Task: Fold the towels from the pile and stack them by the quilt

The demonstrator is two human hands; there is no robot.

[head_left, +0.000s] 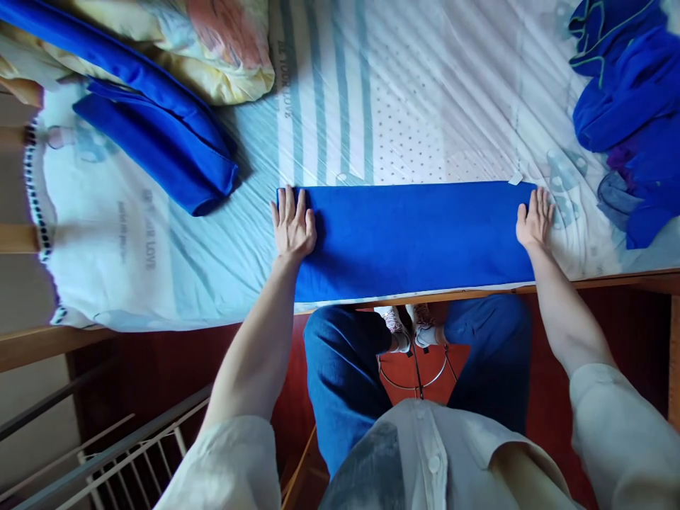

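A blue cloth [419,234], folded into a long flat rectangle, lies along the front edge of the bed. On its left end rests my left hand [294,225], palm down with the fingers stretched out. My right hand [535,218] presses flat on the opposite end, its fingers pointing away from me and partly over the sheet. A small white tag [515,178] sticks out at the cloth's far edge, near the right hand. Neither hand grips anything.
Left of the cloth lie folded blue fabric pieces [159,145] on a pillow, beside a yellow patterned quilt [239,71]. Crumpled blue clothes [632,106] are heaped at the far right. The bed has a wooden edge [600,281]. A white metal rack [138,464] stands at lower left.
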